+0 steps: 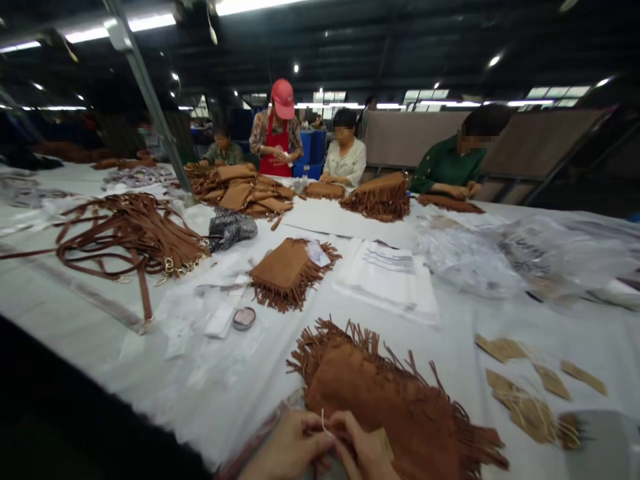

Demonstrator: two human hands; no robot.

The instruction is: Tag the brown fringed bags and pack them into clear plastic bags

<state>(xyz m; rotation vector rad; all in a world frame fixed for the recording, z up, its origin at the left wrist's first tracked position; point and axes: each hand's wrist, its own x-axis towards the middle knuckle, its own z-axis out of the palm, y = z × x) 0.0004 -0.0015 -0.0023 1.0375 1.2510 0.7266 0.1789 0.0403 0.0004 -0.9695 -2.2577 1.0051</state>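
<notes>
Bag [380, 393], brown w/ fringe, lies flat on worktop [150, 373], nr edge, just beyond & right of both hands. L hand [287, 443] & R hand [367, 450] meet at bag's near-left side, fingertips pinched on thin white string [324, 421]; a short end sticks up btwn them. Small tan tag [385, 441] shows by R hand, over the bag.

To handle string well: pinch close to the tips, short free end, light even pull, so it doesn't slip or snag; keep fringe out of the loop, & don't let wrists drag the bag.

Bag's long axis runs diag., far-left to near-right; fringe points away along far side & out past right end. Can't tell front from back.

Right of bag: loose tags [523, 400] w/ strings. Beyond bag: white cloths [387, 273]; farther left, 2nd bag [283, 267] w/ clear packet [317, 253] on top, & round tin [244, 318] nearer. Well left of bag: straps [130, 233], tangled. Far past bag: ppl at work, incl. person in red cap [283, 100].
</notes>
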